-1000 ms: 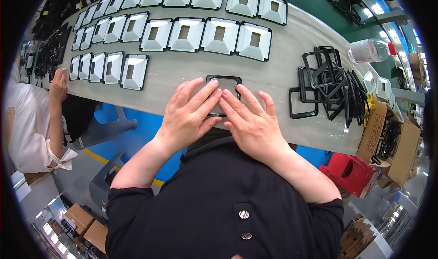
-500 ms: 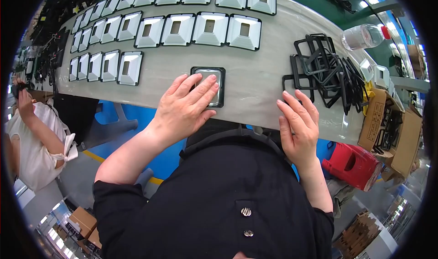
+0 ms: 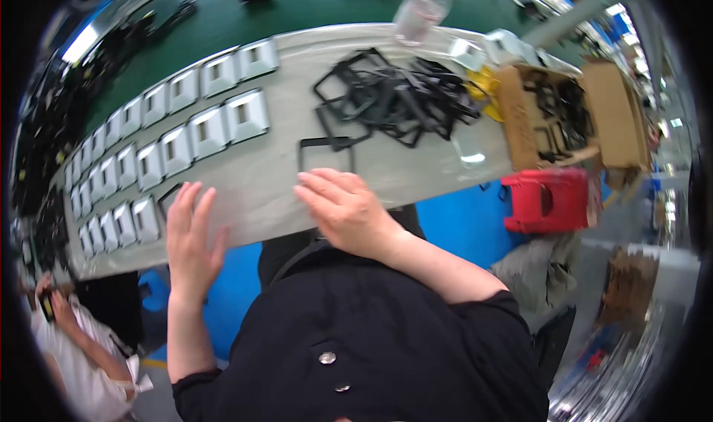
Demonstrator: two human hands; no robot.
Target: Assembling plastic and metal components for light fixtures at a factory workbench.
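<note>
My left hand is raised over the table's front edge, fingers stretched and parted, slightly blurred. Just behind its fingertips a dark-edged piece shows in part; my hand hides the rest. My right hand reaches over the table with its fingers extended close together, palm down. Its fingertips overlap the near side of a black rectangular frame; whether they touch it cannot be made out. Beyond lies a tangled heap of black frames. White bevelled housings with dark rims and a square window stand in rows at the left.
A clear bottle with a red cap stands at the table's far edge. At the right are white pieces, a yellow item, an open carton of black parts and a red plastic stool. Another person sits at lower left.
The view has turned to the right. My left hand has lifted off the dark-rimmed piece it lay on. My right hand has moved to the single black frame at the heap's near side.
</note>
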